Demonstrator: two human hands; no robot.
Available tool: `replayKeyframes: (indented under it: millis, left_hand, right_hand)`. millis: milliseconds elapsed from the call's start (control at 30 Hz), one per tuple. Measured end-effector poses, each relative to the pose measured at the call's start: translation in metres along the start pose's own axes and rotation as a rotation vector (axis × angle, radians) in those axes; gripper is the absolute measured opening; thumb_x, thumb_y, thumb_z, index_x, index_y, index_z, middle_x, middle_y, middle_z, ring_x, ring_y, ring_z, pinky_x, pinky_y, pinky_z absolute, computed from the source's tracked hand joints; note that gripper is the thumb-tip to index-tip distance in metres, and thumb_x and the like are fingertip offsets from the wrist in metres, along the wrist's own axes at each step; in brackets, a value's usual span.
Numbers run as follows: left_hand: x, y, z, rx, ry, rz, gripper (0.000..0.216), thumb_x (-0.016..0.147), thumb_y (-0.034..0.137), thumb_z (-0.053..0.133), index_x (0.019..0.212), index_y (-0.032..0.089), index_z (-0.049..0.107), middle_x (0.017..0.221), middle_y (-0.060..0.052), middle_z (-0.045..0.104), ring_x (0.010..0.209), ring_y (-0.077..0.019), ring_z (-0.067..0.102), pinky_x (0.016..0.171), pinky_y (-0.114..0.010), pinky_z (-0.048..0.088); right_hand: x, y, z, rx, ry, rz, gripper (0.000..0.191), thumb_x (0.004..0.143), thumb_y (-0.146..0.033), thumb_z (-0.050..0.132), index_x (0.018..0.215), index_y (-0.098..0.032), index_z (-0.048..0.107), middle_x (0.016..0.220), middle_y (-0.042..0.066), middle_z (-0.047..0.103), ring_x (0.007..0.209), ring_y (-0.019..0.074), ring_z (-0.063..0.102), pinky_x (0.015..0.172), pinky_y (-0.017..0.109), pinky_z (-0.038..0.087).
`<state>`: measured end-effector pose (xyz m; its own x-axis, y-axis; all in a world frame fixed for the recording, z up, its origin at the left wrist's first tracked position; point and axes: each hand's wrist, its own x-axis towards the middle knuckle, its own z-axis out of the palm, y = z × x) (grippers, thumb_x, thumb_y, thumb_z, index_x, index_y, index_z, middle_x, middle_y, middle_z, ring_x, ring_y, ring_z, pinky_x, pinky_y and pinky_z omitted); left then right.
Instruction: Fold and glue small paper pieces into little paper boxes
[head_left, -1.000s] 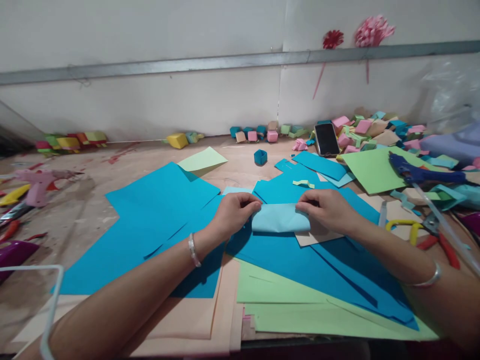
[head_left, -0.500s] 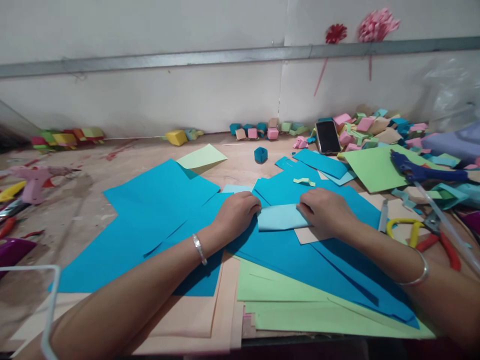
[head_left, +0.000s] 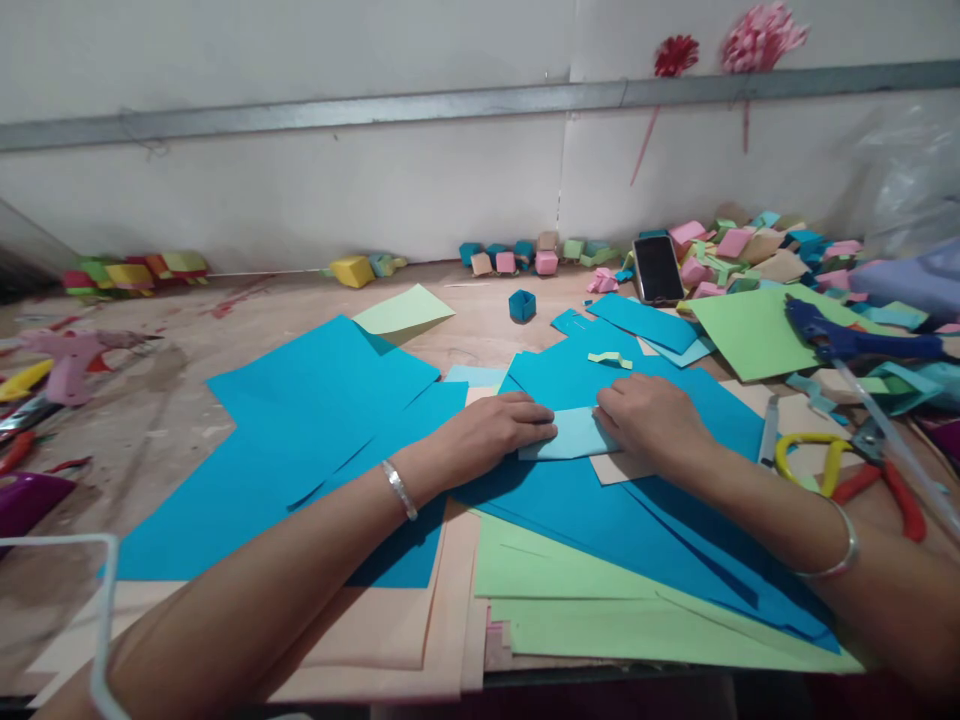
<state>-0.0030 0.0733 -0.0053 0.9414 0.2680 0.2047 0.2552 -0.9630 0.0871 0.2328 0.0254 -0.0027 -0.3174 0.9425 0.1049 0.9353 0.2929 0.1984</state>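
Note:
A folded strip of light blue paper [head_left: 574, 436] lies over blue sheets [head_left: 547, 510] in front of me. My left hand [head_left: 491, 432] is open, its fingers stretched out and pressing on the strip's left end. At the other end, my right hand [head_left: 649, 425] has its fingers curled, pinching the paper's right edge. A beige piece of paper [head_left: 619, 470] sticks out beneath the strip near my right hand. Just beyond my hands rests a small pale green strip [head_left: 609, 360].
At right are a blue glue gun [head_left: 862, 335], yellow-and-red-handled pliers [head_left: 862, 470], a cutter [head_left: 769, 432] and a phone [head_left: 658, 270]. A pile of paper cubes [head_left: 735, 245] sits behind. A pink glue gun [head_left: 71, 360] is at left. Green sheets [head_left: 645, 625] lie along the front edge.
My left hand has moved right, from a closed pinch at the strip's left end to straightened fingers on top of it. My right hand stays at the right end.

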Motion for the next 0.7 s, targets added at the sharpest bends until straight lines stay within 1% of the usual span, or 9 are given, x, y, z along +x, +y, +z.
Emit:
replayKeyframes:
  millis: [100, 167, 233, 300, 367, 433, 533, 600, 700]
  left_hand:
    - [0.007, 0.008, -0.011, 0.025, -0.081, -0.058, 0.034, 0.094, 0.007, 0.043, 0.115, 0.02, 0.066, 0.121, -0.007, 0.066, 0.103, -0.0219, 0.06, 0.081, -0.033, 0.048]
    - [0.017, 0.015, -0.018, 0.056, -0.142, -0.12, 0.029, 0.09, 0.008, 0.045, 0.103, 0.018, 0.069, 0.109, -0.007, 0.068, 0.091, -0.0211, 0.062, 0.069, -0.031, 0.045]
    - [0.028, 0.022, -0.022, 0.095, -0.209, -0.167, 0.023, 0.092, 0.018, 0.048, 0.084, 0.015, 0.069, 0.089, -0.008, 0.066, 0.074, -0.0195, 0.059, 0.059, -0.03, 0.039]
    - [0.038, 0.025, -0.02, 0.139, -0.24, -0.186, 0.03, 0.094, 0.029, 0.05, 0.072, 0.015, 0.066, 0.077, -0.007, 0.062, 0.064, -0.0178, 0.054, 0.057, -0.03, 0.036]
    - [0.043, 0.022, -0.011, 0.162, -0.19, -0.173, 0.028, 0.095, 0.027, 0.05, 0.075, 0.015, 0.066, 0.076, -0.006, 0.06, 0.067, -0.018, 0.053, 0.059, -0.029, 0.036]
    - [0.043, 0.016, 0.001, 0.104, -0.093, -0.108, 0.024, 0.096, 0.023, 0.047, 0.083, 0.015, 0.066, 0.086, -0.007, 0.06, 0.077, -0.0189, 0.053, 0.066, -0.028, 0.038]
    - [0.036, 0.004, 0.014, -0.063, 0.008, -0.047, 0.027, 0.1, 0.024, 0.039, 0.105, 0.017, 0.064, 0.097, -0.008, 0.058, 0.084, -0.0184, 0.051, 0.074, -0.028, 0.041]
    - [0.033, -0.001, 0.016, -0.118, 0.0, -0.027, 0.03, 0.1, 0.026, 0.038, 0.115, 0.017, 0.062, 0.1, -0.01, 0.057, 0.086, -0.019, 0.051, 0.075, -0.028, 0.041]
    - [0.032, -0.004, 0.012, -0.154, -0.052, -0.02, 0.033, 0.1, 0.034, 0.041, 0.12, 0.016, 0.06, 0.102, -0.011, 0.055, 0.087, -0.0203, 0.05, 0.076, -0.029, 0.042]
  right_hand:
    - [0.0, -0.001, 0.0, 0.014, -0.017, 0.033, 0.026, 0.095, -0.021, 0.046, 0.078, -0.014, 0.065, 0.078, 0.012, 0.066, 0.078, 0.0224, 0.057, 0.057, 0.032, 0.018]
    - [0.0, -0.001, 0.0, 0.039, -0.009, 0.053, 0.025, 0.094, -0.024, 0.048, 0.078, -0.014, 0.065, 0.079, 0.011, 0.066, 0.079, 0.0226, 0.058, 0.057, 0.031, 0.018]
    - [0.0, 0.0, 0.001, 0.056, 0.004, 0.071, 0.024, 0.094, -0.025, 0.05, 0.078, -0.015, 0.065, 0.08, 0.011, 0.067, 0.079, 0.023, 0.058, 0.057, 0.031, 0.018]
    - [0.0, 0.0, 0.001, 0.061, 0.007, 0.088, 0.022, 0.093, -0.026, 0.052, 0.079, -0.015, 0.065, 0.081, 0.01, 0.067, 0.08, 0.0234, 0.059, 0.057, 0.032, 0.018]
    - [0.0, 0.0, 0.001, 0.065, 0.007, 0.104, 0.021, 0.092, -0.026, 0.053, 0.079, -0.015, 0.065, 0.08, 0.009, 0.067, 0.081, 0.0236, 0.059, 0.057, 0.032, 0.018]
    - [0.001, 0.0, 0.0, 0.077, 0.002, 0.124, 0.02, 0.092, -0.026, 0.053, 0.08, -0.016, 0.065, 0.081, 0.009, 0.068, 0.082, 0.0231, 0.06, 0.056, 0.031, 0.019]
    - [0.003, 0.0, 0.0, 0.102, -0.015, 0.16, 0.019, 0.092, -0.029, 0.055, 0.082, -0.016, 0.064, 0.082, 0.007, 0.068, 0.083, 0.0222, 0.06, 0.056, 0.03, 0.021]
    - [0.004, 0.001, 0.0, 0.118, -0.027, 0.187, 0.017, 0.091, -0.031, 0.057, 0.085, -0.016, 0.064, 0.084, 0.007, 0.068, 0.083, 0.0221, 0.06, 0.055, 0.029, 0.022]
    - [0.006, 0.005, -0.003, 0.145, -0.041, 0.207, 0.015, 0.09, -0.031, 0.059, 0.091, -0.016, 0.064, 0.086, 0.007, 0.068, 0.083, 0.0213, 0.059, 0.055, 0.028, 0.023]
